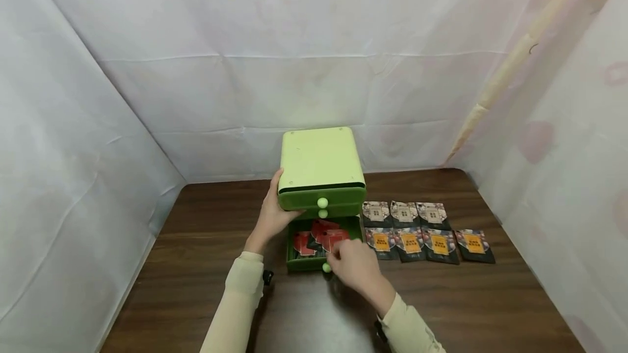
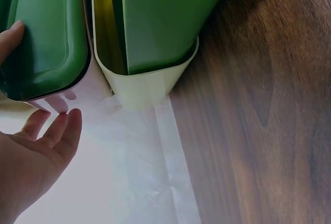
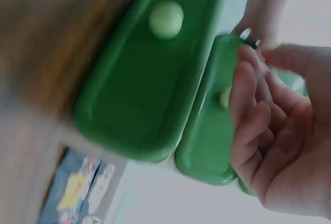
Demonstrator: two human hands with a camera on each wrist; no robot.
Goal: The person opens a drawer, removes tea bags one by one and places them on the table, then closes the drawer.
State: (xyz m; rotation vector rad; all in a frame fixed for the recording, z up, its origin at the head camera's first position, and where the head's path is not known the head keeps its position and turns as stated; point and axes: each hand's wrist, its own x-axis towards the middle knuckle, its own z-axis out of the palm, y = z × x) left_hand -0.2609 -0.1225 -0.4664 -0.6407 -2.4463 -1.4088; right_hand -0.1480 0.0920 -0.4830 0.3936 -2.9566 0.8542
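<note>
A light-green drawer cabinet with dark-green drawer fronts and round pale knobs stands on the table. My left hand grips its left side, thumb on a drawer front and fingertips against the side. The bottom drawer is pulled out, with several red packets lying loosely inside. Over its front right part hovers my right hand, fingers loosely curled and thumb near the fingertips; nothing shows between them. In the right wrist view, the pulled-out drawer's knob is to the left of that hand.
Right of the cabinet, dark packets lie in two rows: the back ones have pale labels, the front ones orange labels. White cloth hangs behind and at both sides of the brown wooden table.
</note>
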